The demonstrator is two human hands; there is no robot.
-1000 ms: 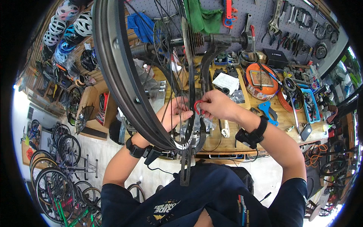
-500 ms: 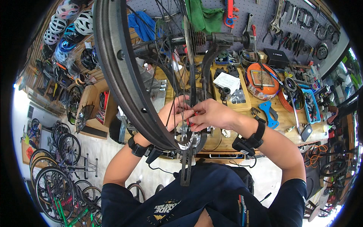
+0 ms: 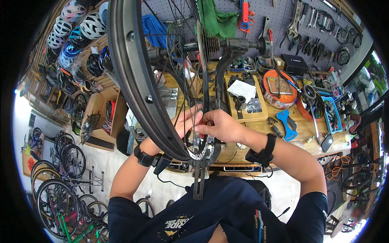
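A bicycle wheel with a wide black rim (image 3: 133, 77) stands upright in a dark truing stand (image 3: 224, 67), its thin spokes running up to the hub and cogs. My right hand (image 3: 221, 126) pinches a small red tool, seemingly a spoke wrench (image 3: 201, 136), at the spokes just above the lower rim. On the left side of these spokes is my left hand (image 3: 187, 121), its fingers stretched and slightly apart, touching or close to the spokes. The rim covers part of that hand, including its thumb. Spokes and fingers hide the exact contact between wrench and spoke.
On the wooden bench lie a shallow cardboard box (image 3: 259, 111) with parts, a round orange tin (image 3: 269, 91), a blue tool (image 3: 288, 124), a phone (image 3: 327, 141) and a blue basket (image 3: 333, 115). Tools hang on the pegboard (image 3: 279, 16). Helmets (image 3: 92, 25) and bikes stand left.
The rim has turned a little, its holes now farther up. My left fingers have drawn back from the right hand, which has shifted slightly left and still pinches the red tool.
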